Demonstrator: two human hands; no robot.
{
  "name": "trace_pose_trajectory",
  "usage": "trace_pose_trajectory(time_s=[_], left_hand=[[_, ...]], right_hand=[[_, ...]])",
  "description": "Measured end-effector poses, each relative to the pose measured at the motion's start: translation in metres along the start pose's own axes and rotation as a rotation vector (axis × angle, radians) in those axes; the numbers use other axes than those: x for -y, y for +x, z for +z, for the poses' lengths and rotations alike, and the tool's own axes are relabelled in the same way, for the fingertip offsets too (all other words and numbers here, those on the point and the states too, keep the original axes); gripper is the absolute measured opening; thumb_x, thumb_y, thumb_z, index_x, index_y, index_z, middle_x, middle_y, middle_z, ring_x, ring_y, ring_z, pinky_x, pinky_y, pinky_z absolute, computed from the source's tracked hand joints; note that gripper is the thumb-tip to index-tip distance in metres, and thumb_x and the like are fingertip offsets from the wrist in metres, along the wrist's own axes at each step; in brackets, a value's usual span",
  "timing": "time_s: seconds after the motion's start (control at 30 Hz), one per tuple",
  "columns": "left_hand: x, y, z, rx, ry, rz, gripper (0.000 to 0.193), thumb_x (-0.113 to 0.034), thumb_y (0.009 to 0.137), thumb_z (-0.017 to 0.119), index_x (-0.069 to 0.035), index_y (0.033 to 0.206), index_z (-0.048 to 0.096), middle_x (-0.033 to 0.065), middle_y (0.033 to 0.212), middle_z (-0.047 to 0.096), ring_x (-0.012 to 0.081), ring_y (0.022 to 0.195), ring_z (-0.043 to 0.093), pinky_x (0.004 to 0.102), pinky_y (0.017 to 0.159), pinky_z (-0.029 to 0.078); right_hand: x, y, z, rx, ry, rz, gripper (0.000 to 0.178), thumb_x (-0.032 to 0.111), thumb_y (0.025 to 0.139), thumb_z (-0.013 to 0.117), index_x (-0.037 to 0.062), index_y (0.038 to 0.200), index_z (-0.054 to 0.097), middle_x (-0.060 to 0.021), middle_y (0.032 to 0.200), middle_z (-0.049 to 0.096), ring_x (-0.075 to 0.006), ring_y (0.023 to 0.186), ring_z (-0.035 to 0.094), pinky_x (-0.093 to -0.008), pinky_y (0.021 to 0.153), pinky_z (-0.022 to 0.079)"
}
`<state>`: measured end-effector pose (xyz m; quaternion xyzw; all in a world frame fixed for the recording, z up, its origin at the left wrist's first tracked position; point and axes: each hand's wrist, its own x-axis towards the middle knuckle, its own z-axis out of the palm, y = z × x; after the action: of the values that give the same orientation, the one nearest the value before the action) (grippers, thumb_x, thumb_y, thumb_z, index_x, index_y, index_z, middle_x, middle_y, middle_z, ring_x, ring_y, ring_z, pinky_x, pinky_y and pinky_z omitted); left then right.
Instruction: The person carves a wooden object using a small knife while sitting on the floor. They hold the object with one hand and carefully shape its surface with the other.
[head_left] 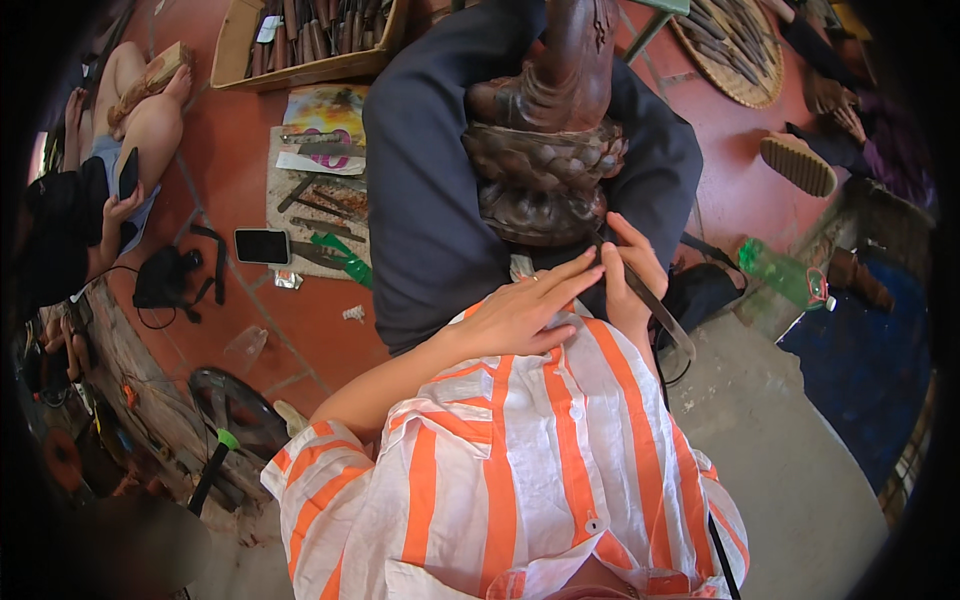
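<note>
A dark brown carved wooden statue (545, 185) stands between my knees, its scalloped base towards me. My right hand (632, 275) is closed around a long, thin metal scraper-like tool (655, 308). The tool's bent end points back towards my shirt, and its other end reaches the lower edge of the carving; the exact contact is hidden by my fingers. My left hand (515, 312) lies palm down across my front with its fingers stretched out. Its fingertips meet the tool beside my right fingers, and its thumb is apart.
On the left, a mat (285, 190) bears several metal tools, beside a phone (262, 246). Behind it stands a box (300, 80) of wooden-handled tools. A green bottle (775, 272) lies at right, below a round tray (775, 75) of tools. Other people sit on both sides.
</note>
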<state>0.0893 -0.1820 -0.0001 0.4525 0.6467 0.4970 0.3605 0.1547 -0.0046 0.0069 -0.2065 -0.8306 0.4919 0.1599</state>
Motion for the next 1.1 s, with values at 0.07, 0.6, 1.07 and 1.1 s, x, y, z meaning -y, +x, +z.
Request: trace_pose_trajectory(time_s=[0.07, 0.6, 1.07, 1.1], left_hand=[[-0.002, -0.001, -0.003, -0.017, 0.006, -0.018, 0.095, -0.016, 0.077, 0.071, -0.01, 0.151, 0.012, 0.0225, 0.156, 0.01, 0.0314, 0.109, 0.059, 0.035, 0.086, 0.053], [-0.007, 0.004, -0.01, 0.044, -0.175, -0.164, 0.104, -0.016, 0.076, 0.07, -0.004, 0.151, -0.001, 0.0234, 0.156, 0.005, 0.0292, 0.098, 0.063, 0.0329, 0.078, 0.054], [-0.007, 0.005, -0.006, 0.047, -0.141, -0.167, 0.104, -0.015, 0.074, 0.069, -0.005, 0.151, 0.0, 0.0244, 0.156, 0.004, 0.0251, 0.083, 0.063, 0.0321, 0.069, 0.053], [-0.005, 0.008, -0.006, 0.033, -0.154, -0.15, 0.104, -0.016, 0.074, 0.069, -0.006, 0.151, 0.0, 0.0243, 0.156, 0.003, 0.0248, 0.084, 0.063, 0.0319, 0.068, 0.053]], right_hand=[[0.001, -0.002, 0.008, 0.027, 0.017, 0.137, 0.011, 0.002, 0.083, 0.062, -0.0059, 0.077, 0.066, -0.0236, 0.116, 0.063, -0.0343, 0.114, 0.058, -0.0383, 0.097, 0.043], [0.008, 0.006, 0.022, 0.092, -0.142, 0.21, 0.013, 0.003, 0.083, 0.06, -0.0061, 0.085, 0.069, -0.0235, 0.111, 0.063, -0.0334, 0.1, 0.063, -0.0372, 0.088, 0.047], [0.001, 0.014, 0.013, 0.172, -0.112, 0.179, 0.014, 0.004, 0.084, 0.062, -0.0081, 0.086, 0.068, -0.0208, 0.108, 0.064, -0.025, 0.092, 0.064, -0.0306, 0.08, 0.049], [0.002, 0.016, 0.013, 0.15, -0.07, 0.244, 0.014, 0.004, 0.084, 0.062, -0.0083, 0.086, 0.068, -0.0193, 0.106, 0.065, -0.0229, 0.09, 0.064, -0.0297, 0.079, 0.049]])
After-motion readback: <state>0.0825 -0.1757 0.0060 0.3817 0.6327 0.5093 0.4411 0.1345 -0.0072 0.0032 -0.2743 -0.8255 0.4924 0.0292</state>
